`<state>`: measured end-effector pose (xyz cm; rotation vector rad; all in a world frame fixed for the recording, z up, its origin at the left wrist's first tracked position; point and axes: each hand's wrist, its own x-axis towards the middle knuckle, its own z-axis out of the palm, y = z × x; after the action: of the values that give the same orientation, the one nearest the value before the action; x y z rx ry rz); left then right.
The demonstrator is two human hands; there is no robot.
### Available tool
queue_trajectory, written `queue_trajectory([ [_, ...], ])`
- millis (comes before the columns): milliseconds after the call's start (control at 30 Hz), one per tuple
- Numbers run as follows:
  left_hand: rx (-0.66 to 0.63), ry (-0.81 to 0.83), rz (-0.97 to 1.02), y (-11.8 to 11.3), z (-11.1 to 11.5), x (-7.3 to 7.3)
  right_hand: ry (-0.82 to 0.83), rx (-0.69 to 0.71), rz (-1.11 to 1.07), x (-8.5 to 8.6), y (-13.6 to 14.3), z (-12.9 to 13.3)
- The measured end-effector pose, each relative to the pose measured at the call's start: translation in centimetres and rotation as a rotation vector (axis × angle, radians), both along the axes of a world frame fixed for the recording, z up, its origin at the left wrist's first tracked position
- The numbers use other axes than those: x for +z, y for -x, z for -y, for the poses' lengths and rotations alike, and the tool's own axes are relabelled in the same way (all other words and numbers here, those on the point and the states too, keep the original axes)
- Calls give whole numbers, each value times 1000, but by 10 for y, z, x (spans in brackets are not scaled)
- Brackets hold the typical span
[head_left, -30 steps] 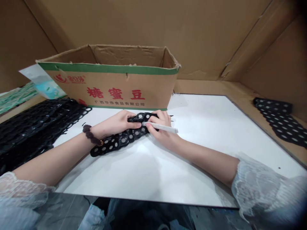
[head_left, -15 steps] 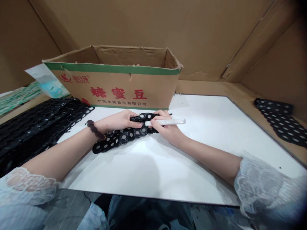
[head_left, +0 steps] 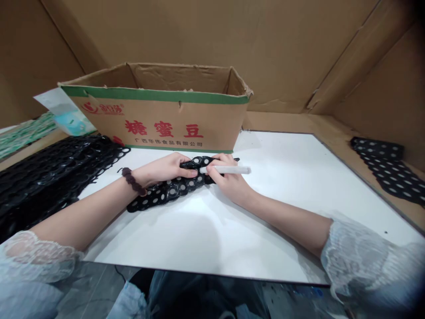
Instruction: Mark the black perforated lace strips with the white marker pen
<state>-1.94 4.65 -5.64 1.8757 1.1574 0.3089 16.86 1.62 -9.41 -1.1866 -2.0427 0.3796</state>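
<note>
My left hand (head_left: 168, 167) is closed on a black strip (head_left: 173, 191) with rows of round pale holes, its thumb pressing on top near the middle. My right hand (head_left: 230, 179) pinches a white pen-like tool (head_left: 234, 169), whose tip points left to the strip just beside my left thumb. The fingers of that hand also rest against the strip's right end. Whether the tip touches the strip is too small to tell. The strip lies slantwise on the white board (head_left: 166, 239), its near left end low under my left wrist.
Behind my hands stands an open cardboard box (head_left: 152, 117) with red lettering. Piled black perforated strips (head_left: 49, 181) lie at the left, near green-and-white strands (head_left: 28, 133). Another black piece (head_left: 387, 168) with pale dots lies at the far right. Cardboard walls (head_left: 282, 53) enclose the table.
The white tool has shifted slightly left and tilted a little, its back end lower. My left hand and the strip have barely moved.
</note>
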Motion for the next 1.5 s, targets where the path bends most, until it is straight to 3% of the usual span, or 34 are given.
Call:
queue_trajectory([
  [233,-10,3,118,-8,9,-2,-105,-54,64,-4,3,1],
  [467,-77,-48,-95,-2,1,7,6,13,-85,3,-2,-2],
  [600,-77,-321,-275,1,0,6,78,70,-231,4,-7,-10],
  [800,14,-818,-447,6,2,-3,34,111,-187,2,-10,-15],
  [933,-181,-1125,-471,4,6,0,-99,85,-174,1,-12,-16],
  [1033,-308,-1090,-558,2,8,0,-129,47,-174,1,-14,-18],
  [1200,-238,-893,-635,-2,17,-5,-83,-8,-188,1,-15,-20],
  [1367,-142,-1029,-776,-15,35,-14,114,-17,-374,6,-15,-17],
  [1500,-148,-1083,-777,-24,45,-21,239,-3,-439,10,-14,-13],
])
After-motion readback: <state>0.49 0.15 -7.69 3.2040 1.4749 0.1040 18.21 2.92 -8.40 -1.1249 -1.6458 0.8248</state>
